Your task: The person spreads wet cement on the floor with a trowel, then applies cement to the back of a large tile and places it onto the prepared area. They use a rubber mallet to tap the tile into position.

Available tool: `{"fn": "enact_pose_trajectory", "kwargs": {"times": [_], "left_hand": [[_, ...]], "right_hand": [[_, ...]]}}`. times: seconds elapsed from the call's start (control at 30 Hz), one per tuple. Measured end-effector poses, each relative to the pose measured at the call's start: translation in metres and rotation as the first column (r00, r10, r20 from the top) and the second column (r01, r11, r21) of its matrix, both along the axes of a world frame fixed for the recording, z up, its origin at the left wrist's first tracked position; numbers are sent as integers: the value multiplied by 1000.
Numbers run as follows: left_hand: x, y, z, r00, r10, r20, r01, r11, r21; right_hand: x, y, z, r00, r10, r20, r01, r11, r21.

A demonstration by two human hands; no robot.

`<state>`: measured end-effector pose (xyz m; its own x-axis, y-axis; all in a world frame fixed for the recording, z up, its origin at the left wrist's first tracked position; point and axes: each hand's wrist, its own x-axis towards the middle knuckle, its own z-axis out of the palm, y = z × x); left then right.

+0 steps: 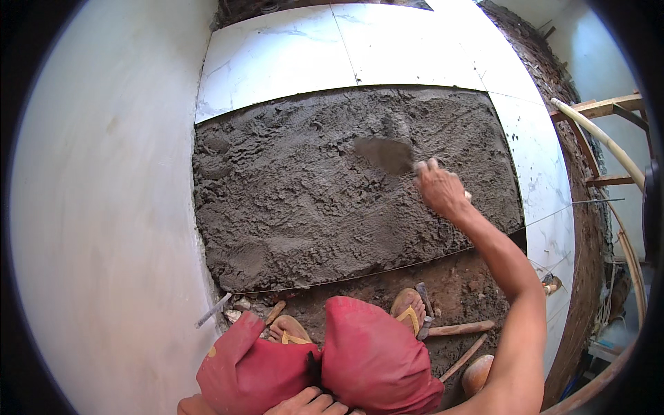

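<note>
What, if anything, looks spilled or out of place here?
Minor stuff: dark specks, probably mortar, dot the white tile strip right of the mortar bed, odd on an otherwise pale surface. Also, a wooden-handled tool lies loose near the right foot, possibly a trip hazard.

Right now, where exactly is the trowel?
In the head view, slightly right of centre: the right hand grips the trowel, its blade over the grey mortar, short of the far white tiles.
</note>
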<state>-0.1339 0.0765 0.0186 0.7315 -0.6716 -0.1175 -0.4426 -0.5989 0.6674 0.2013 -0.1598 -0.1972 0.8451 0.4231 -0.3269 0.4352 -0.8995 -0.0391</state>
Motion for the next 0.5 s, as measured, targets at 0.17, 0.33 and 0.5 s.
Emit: {"fn": "enact_pose_trajectory", "kwargs": {"times": [0.17,0.33,0.5], "left_hand": [[9,-4,4,998,-38,-42,37,999,-25],[6,-1,3,998,-11,-59,9,1000,-25],[5,3,4,997,-6,-80,3,999,-37]], "right_hand": [[78,-45,-19,938,-165,303,193,979,-64],[138,-35,-10,836,-386,-390,508,814,282],[96,42,-15,686,-361,-632,690,598,408]]}}
